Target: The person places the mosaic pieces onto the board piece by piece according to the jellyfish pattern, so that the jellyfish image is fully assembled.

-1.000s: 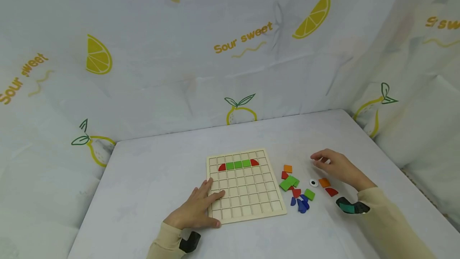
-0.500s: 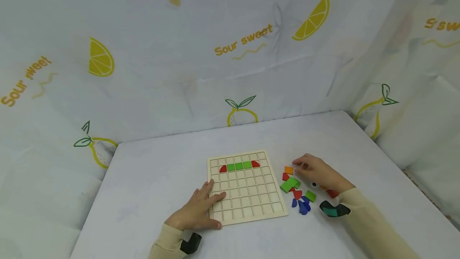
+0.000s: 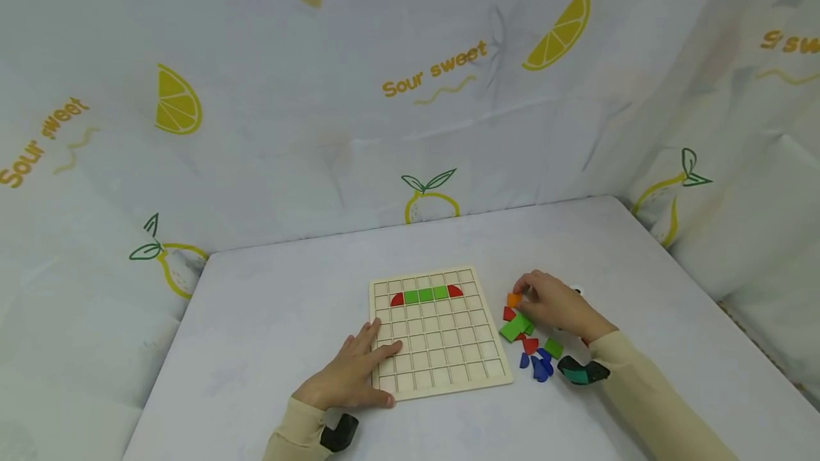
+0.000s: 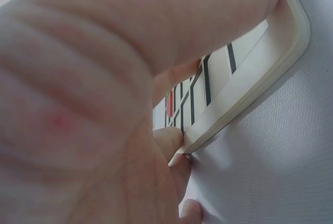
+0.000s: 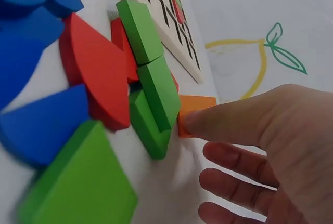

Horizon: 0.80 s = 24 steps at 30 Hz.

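A light wooden grid board lies on the table, with red quarter-round tiles at both ends of a row of green square tiles. My left hand rests spread on the board's left edge, its fingers over the rim and the thumb at the near corner. In the left wrist view, the palm hides much of the board. To the right of the board, my right hand pinches an orange square tile. The right wrist view shows the thumb on that orange tile.
Beside the board lies a loose pile of green tiles, red tiles and blue rounded tiles. A white eye piece shows behind the right hand. A printed cloth wall rises behind the table.
My right hand has moved left from over the table's right side and now has its fingertips on the orange tile. The left hand has stayed on the board.
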Motion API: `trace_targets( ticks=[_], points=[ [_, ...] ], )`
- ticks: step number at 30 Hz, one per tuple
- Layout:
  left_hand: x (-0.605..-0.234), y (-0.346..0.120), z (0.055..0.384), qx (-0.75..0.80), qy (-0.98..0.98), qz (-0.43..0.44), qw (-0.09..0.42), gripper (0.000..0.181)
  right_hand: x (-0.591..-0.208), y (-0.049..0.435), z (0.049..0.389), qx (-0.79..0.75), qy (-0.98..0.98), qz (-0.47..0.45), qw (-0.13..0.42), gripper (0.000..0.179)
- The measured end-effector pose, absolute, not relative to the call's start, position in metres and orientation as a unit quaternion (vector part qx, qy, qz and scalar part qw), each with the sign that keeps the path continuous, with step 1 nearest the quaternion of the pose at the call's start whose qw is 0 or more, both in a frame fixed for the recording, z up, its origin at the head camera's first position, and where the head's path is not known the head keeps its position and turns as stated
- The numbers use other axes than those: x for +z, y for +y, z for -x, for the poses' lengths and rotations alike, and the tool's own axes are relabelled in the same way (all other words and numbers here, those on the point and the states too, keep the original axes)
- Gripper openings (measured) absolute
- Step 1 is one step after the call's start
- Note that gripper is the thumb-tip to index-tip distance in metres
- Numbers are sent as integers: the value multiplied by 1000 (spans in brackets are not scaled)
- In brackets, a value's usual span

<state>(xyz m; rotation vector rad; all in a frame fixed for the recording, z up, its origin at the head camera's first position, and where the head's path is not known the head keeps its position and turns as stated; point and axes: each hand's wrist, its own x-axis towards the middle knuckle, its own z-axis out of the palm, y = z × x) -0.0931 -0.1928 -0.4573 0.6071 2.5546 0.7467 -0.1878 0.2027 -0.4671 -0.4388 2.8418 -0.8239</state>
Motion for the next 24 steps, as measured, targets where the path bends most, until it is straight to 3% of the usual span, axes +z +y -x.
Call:
trace_targets(
  ticks=[5,14,24],
  points=[
    [-459,-194,94,270,914,-219,208,87,-459,202,195,-316,938,118,86,11],
    [-459,-194,94,272,914,-215,209,88,-426,200,205,-375,916,138,41,14],
    [-459,-194,94,271,914,-216,209,88,-428,172,214,-407,896,170,44,12]
  ],
)
